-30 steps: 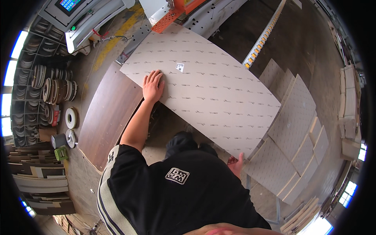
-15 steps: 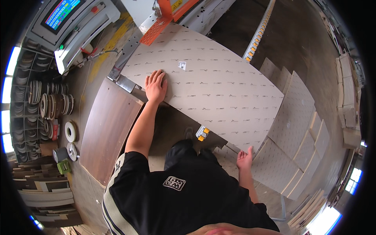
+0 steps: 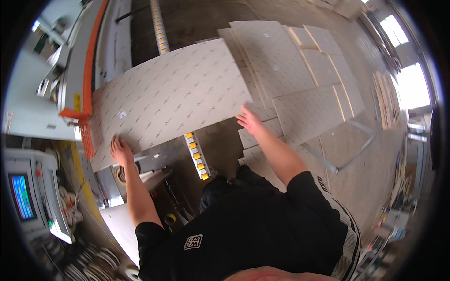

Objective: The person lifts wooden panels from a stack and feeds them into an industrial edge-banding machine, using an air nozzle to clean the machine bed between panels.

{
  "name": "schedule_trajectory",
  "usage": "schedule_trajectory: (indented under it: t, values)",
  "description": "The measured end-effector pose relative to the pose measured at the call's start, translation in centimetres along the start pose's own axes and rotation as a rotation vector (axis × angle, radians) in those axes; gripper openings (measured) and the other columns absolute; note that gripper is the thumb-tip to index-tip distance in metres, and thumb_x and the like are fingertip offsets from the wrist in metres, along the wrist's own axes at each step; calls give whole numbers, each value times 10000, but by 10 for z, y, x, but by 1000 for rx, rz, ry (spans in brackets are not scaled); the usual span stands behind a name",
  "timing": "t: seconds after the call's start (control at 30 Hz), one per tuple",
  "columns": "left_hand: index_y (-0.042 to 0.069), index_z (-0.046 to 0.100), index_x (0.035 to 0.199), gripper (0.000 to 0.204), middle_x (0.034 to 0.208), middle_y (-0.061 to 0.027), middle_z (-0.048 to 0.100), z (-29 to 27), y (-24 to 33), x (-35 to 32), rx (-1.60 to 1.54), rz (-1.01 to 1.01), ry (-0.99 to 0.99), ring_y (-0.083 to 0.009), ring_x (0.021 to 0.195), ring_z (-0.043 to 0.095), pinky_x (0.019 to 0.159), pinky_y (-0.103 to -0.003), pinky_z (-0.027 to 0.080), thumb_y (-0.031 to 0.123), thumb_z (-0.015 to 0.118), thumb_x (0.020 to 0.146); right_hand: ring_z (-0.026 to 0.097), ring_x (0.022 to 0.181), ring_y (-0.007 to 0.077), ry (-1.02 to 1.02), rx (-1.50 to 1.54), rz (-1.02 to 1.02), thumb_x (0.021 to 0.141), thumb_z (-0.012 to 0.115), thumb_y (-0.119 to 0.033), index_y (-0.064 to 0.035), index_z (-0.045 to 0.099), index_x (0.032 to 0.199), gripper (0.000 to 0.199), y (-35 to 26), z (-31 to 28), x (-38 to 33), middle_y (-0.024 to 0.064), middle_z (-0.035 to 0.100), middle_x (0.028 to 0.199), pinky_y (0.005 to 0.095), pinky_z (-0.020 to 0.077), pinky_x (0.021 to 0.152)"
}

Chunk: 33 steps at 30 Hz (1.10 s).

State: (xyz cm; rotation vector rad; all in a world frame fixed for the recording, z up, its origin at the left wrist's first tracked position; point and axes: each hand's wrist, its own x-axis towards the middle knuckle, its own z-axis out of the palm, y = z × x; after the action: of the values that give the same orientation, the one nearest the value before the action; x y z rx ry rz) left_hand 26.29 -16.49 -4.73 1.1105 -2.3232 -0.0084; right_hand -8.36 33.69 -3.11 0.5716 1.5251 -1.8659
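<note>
A large pale panel (image 3: 173,89), covered with small repeated print and bearing a white sticker (image 3: 122,114), lies flat in front of me. Its left end sits under an orange perforated guard (image 3: 86,138) on a long machine. My left hand (image 3: 122,151) rests open near the panel's left front edge, fingers lying on its surface. At the right front corner, my right hand (image 3: 250,121) is held open, thumb up and fingers apart, by the edge. Whether it touches the panel is hard to tell. Below the panel, a support arm with yellow rollers (image 3: 196,154) sticks out toward me.
Similar panels (image 3: 286,61) lie in overlapping stacks on the right, beside a metal frame (image 3: 344,150) on the floor. A second roller rail (image 3: 159,28) runs beyond the panel. A control console with a lit screen (image 3: 21,196) stands left, near coils of banding (image 3: 98,264).
My view has turned toward the right, so machine and console appear farther left. Both hands remain by the panel's front edge; the right one has turned its fingers inward toward the panel.
</note>
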Motion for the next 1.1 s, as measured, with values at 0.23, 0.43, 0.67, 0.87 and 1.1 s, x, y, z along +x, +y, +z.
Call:
schedule_trajectory:
  t: [0.23,0.43,0.67,0.87,1.1]
  values:
    - [79,662,1255,336,1319,-112,651,-8,93,-29,-349,107,-97,-325,1266,566,1091,-449,416,164,643,930,697,970,174,-328,-564,-2,971,646,-494,-58,627,1182,485,39,-47,-72,74,707,1186,341,538,741]
    - [39,697,1162,201,1087,-105,726,-68,268,-106,-892,25,-469,-212,1037,681,924,-352,529,104,633,982,678,682,159,-216,-1038,36,939,658,-413,-50,721,862,376,128,-218,-99,71,735,786,330,526,611]
    - [-27,655,1201,252,1025,-97,730,-23,415,-201,-1139,-83,-1308,-153,924,694,850,-293,546,150,588,1034,719,777,197,61,-895,305,917,682,-411,-49,764,1003,382,153,-366,-118,94,759,878,358,568,736]
    - [-6,660,1185,329,1008,-82,735,95,553,-253,-891,-153,-1633,-173,893,702,811,-301,537,270,556,1042,710,797,176,144,-912,114,922,674,-355,-32,740,1060,357,146,-424,-80,76,753,899,316,560,784]
    - [66,631,1182,256,961,-67,709,335,674,-254,-1186,-554,-1779,-153,810,664,695,-306,524,218,587,981,665,775,128,174,-412,214,971,624,-276,-11,694,1034,281,108,-483,-76,67,729,909,280,527,715]
